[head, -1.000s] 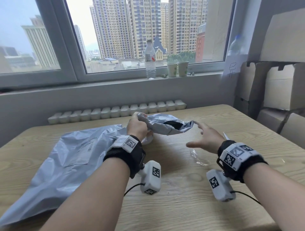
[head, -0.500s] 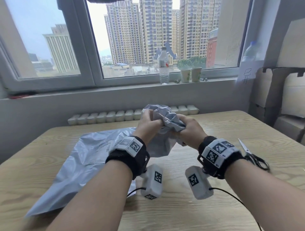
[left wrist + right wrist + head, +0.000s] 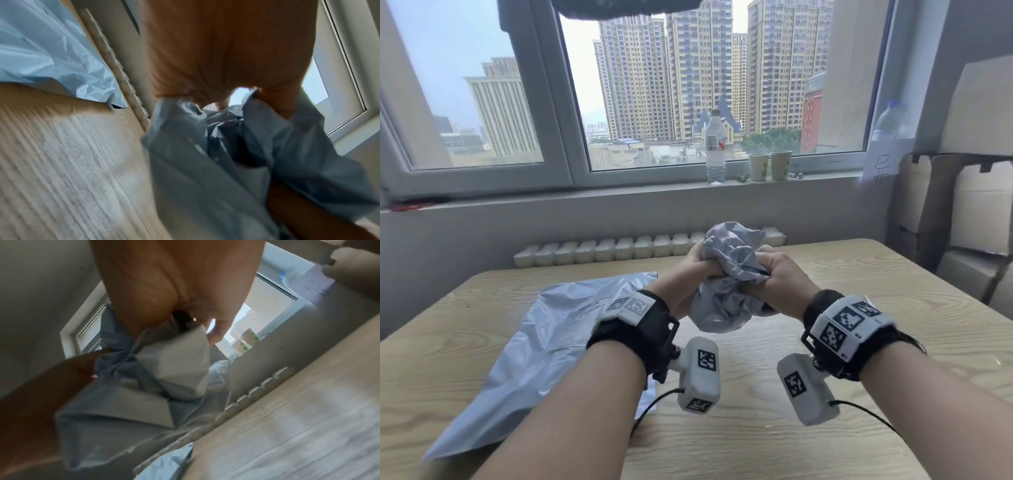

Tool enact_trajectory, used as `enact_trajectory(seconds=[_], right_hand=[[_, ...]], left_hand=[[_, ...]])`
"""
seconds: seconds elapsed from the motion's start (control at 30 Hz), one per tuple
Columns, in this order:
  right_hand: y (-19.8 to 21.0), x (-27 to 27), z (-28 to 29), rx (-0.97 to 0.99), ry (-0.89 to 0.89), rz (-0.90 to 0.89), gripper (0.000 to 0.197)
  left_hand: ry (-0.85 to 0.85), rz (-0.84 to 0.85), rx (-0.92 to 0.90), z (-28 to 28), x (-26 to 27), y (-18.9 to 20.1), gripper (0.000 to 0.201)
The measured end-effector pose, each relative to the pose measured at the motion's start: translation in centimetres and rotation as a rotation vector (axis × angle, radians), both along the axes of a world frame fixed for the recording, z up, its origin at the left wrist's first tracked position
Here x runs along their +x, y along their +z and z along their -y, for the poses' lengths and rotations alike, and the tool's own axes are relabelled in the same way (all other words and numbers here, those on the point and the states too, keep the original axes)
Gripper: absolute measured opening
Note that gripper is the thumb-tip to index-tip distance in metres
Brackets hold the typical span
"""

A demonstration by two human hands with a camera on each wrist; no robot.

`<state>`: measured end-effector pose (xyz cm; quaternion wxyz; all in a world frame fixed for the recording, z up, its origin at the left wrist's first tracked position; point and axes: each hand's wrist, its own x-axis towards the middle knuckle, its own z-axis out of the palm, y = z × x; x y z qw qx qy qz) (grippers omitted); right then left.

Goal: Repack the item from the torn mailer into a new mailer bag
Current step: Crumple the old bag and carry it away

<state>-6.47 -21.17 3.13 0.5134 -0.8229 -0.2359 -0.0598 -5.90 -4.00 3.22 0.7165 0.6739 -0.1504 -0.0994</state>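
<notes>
Gripping crumpled mailer (image 3: pixel 729 274), labelling illegible

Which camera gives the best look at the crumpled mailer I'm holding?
The head view: the crumpled mailer shows whole, bunched above the table between the left hand and right hand. The left wrist view shows blurred grey folds under the palm; the right wrist view shows creased folds and a ragged edge, also blurred.
</notes>
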Motion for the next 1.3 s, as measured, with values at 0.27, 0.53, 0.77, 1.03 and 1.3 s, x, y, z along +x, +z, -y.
enact_trajectory(seconds=[0.27, 0.53, 0.77, 1.03, 1.3], right_hand=[[0.4, -0.5, 3.3, -0.03, 0.109, -0.263, 0.035], [-4.0, 0.7, 8.8, -0.742, -0.386, -0.361, 0.043], [-6.7, 1.6, 8.0, -1.077, -0.204, -0.306, 0.069], [-7.0, 1.9, 7.9, -0.947, -0.297, -0.233, 0.014], [-5.3, 0.5, 8.5, -0.736, -0.437, -0.183, 0.011]], left_hand=[[0.312, 0.105, 0.198, 1.0, 0.2, -1.3, 0.029], [0.612, 0.071, 0.343, 0.0, 2.5, -3.1, 0.033], [0.568, 0.06, 0.354, 1.1, 1.8, -3.4, 0.023], [0.541, 0.064, 0.389, 1.4, 1.7, -4.0, 0.021], [0.507, 0.111, 0.398, 1.8, 1.1, -3.3, 0.027]])
